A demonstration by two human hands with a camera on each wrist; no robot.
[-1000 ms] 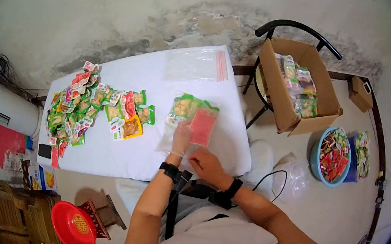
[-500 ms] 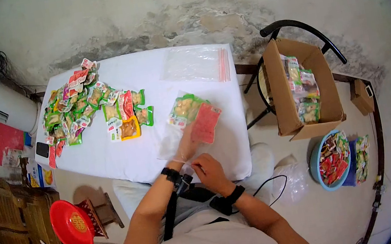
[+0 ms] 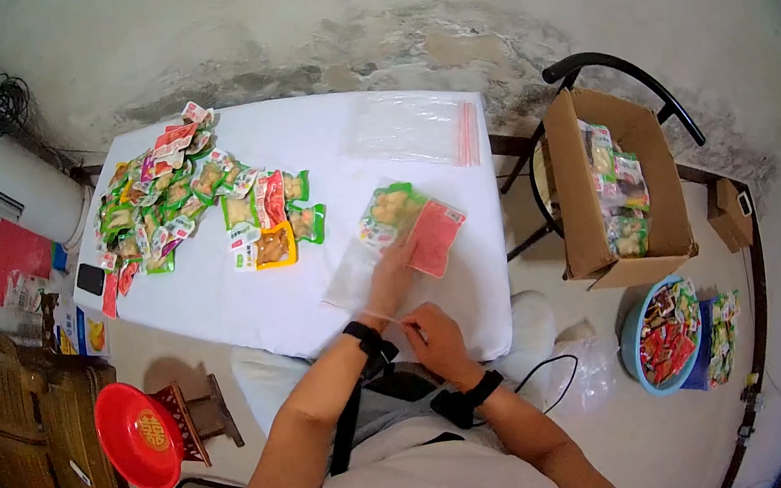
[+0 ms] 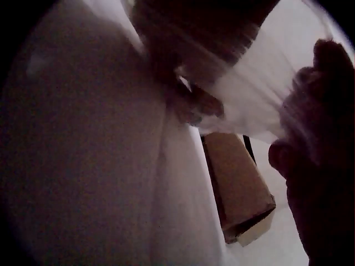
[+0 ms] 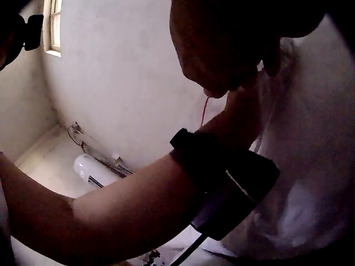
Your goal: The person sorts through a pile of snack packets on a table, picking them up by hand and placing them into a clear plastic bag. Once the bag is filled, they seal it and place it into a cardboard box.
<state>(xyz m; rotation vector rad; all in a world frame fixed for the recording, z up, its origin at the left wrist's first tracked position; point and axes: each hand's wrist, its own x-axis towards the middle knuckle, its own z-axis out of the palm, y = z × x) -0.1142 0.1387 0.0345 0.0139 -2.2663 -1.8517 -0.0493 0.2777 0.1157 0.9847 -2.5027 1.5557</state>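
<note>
A clear bag [image 3: 347, 279] lies on the white-covered table, holding a green-edged food packet [image 3: 390, 208] with a red packet [image 3: 438, 237] beside it. My left hand [image 3: 391, 276] reaches in through the bag's mouth and holds the red packet by its near end; its fingertips are partly hidden. Close to the left wrist, my right hand [image 3: 437, 338] pinches the bag's edge with curled fingers. The right wrist view shows this hand [image 5: 238, 50] dark above the left forearm, a thin red strip hanging by it. In the left wrist view, stretched plastic [image 4: 249, 100] spans between the hands.
Food packets [image 3: 172, 201] are heaped at the table's left, several more [image 3: 270, 216] beside them. Flat clear bags [image 3: 409, 130] lie at the back. Right of the table are a cardboard box [image 3: 579, 206] on a chair and a blue basin [image 3: 632, 339]; a red basin [image 3: 116, 436] is lower left.
The red packet has moved a little deeper into the bag, away from me, with my left hand. My right hand has come to the bag's edge near the left wrist. The head view has shifted slightly.
</note>
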